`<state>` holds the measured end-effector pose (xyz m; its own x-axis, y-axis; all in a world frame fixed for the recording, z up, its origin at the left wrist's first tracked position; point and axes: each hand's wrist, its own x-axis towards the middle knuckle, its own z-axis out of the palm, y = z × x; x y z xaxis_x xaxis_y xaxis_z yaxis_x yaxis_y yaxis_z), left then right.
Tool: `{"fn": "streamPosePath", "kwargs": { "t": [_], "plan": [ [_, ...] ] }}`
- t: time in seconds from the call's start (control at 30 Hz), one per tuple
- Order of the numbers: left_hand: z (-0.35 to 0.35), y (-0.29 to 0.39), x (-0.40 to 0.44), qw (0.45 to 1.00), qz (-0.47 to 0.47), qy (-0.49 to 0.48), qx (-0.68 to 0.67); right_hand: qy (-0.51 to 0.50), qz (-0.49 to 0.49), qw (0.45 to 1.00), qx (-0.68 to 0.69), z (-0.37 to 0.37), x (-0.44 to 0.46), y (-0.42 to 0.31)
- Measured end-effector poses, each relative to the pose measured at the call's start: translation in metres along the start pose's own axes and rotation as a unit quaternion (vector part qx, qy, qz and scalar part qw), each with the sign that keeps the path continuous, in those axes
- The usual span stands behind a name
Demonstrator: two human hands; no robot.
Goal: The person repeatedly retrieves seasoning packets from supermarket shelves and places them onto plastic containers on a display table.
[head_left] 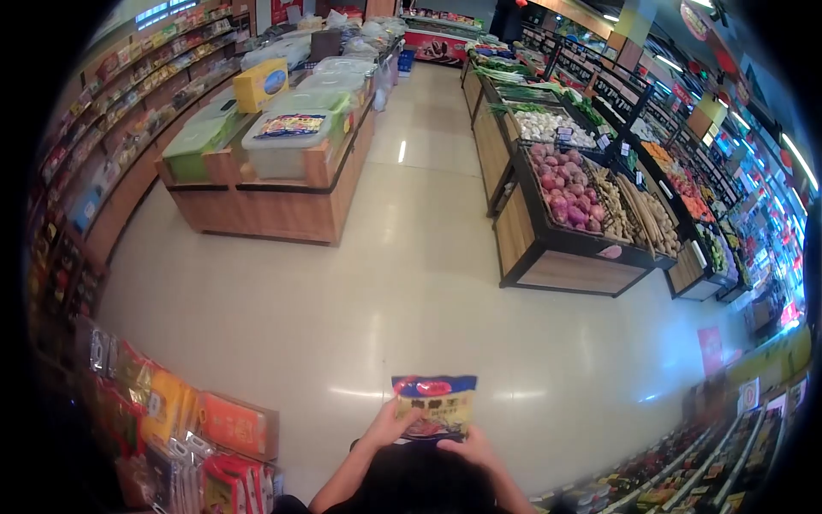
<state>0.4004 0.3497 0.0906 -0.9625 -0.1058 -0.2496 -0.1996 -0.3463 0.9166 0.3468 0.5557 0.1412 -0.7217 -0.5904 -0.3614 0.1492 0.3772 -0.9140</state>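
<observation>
Below, pale floor spreads beneath a yellow packet held before the person's body, its blue top edge pointing forward, visible face longer side to side. The left hand grips its left side; the right hand, its lower right corner.

So both hands were on a blue-and-yellow packet – left hand gripping its left side, thumb across the front, right hand down at the lower right corner. Further up on the right, reddish onions filled part of a produce stand, while a yellow box stood by some lidded bins on the left – colorful packaging lying on one lid.
</observation>
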Motion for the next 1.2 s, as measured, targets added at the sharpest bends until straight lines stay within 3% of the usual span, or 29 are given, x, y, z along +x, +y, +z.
{"fn": "streamPosePath", "kwargs": {
  "t": [0.1, 0.2, 0.23, 0.33, 0.37, 0.4, 0.5, 0.6, 0.67, 0.73, 0.77, 0.83, 0.87, 0.93, 1.0, 1.13, 1.2],
  "plan": [
    [0.004, 0.052, -0.009, 0.995, 0.09, -0.015, 0.042, 0.105, -0.191, 0.96, 0.174, 0.004, 0.028, -0.011],
    [-0.005, 0.089, -0.006, 0.946, 0.266, -0.016, 0.184, 0.098, -0.267, 0.946, 0.155, 0.0, 0.042, -0.044],
    [-0.009, 0.102, -0.004, 0.927, 0.327, -0.013, 0.183, 0.081, -0.353, 0.924, 0.124, -0.001, 0.053, -0.06],
    [-0.025, 0.129, 0.018, 0.915, 0.34, -0.012, 0.217, 0.044, -0.309, 0.937, 0.154, 0.003, 0.092, -0.073],
    [-0.031, 0.131, 0.027, 0.969, 0.202, 0.007, 0.144, 0.087, -0.249, 0.951, 0.163, 0.006, 0.102, -0.081],
    [-0.041, 0.136, 0.033, 0.975, 0.168, -0.001, 0.145, 0.099, -0.296, 0.948, 0.065, 0.003, 0.113, -0.09],
    [-0.067, 0.162, 0.055, 0.926, 0.325, -0.063, 0.183, 0.038, -0.393, 0.91, 0.128, 0.01, 0.163, -0.11],
    [-0.09, 0.176, 0.082, 0.968, 0.206, 0.022, 0.142, 0.051, -0.297, 0.95, 0.084, 0.015, 0.209, -0.116],
    [-0.112, 0.192, 0.102, 0.918, 0.327, -0.031, 0.223, 0.014, -0.441, 0.893, 0.093, 0.015, 0.234, -0.138],
    [-0.126, 0.197, 0.126, 0.916, 0.334, -0.014, 0.222, 0.006, -0.379, 0.911, 0.161, 0.024, 0.263, -0.133],
    [-0.129, 0.203, 0.132, 0.937, 0.266, 0.051, 0.221, 0.002, -0.37, 0.921, 0.124, 0.024, 0.265, -0.133],
    [-0.149, 0.204, 0.148, 0.921, 0.326, 0.001, 0.215, -0.005, -0.378, 0.925, 0.045, 0.021, 0.293, -0.148],
    [-0.161, 0.207, 0.156, 0.911, 0.353, -0.023, 0.213, -0.02, -0.415, 0.899, 0.143, 0.03, 0.302, -0.145],
    [-0.171, 0.214, 0.162, 0.931, 0.299, -0.006, 0.208, -0.061, -0.31, 0.935, 0.164, 0.035, 0.321, -0.139],
    [-0.183, 0.225, 0.176, 0.948, 0.254, 0.019, 0.191, -0.082, -0.282, 0.945, 0.146, 0.031, 0.336, -0.144],
    [-0.198, 0.227, 0.194, 0.95, 0.272, 0.063, 0.142, -0.135, -0.356, 0.909, 0.169, 0.033, 0.374, -0.18],
    [-0.211, 0.238, 0.218, 0.927, 0.285, 0.109, 0.217, -0.14, -0.294, 0.927, 0.188, 0.033, 0.399, -0.182]
  ]
}}
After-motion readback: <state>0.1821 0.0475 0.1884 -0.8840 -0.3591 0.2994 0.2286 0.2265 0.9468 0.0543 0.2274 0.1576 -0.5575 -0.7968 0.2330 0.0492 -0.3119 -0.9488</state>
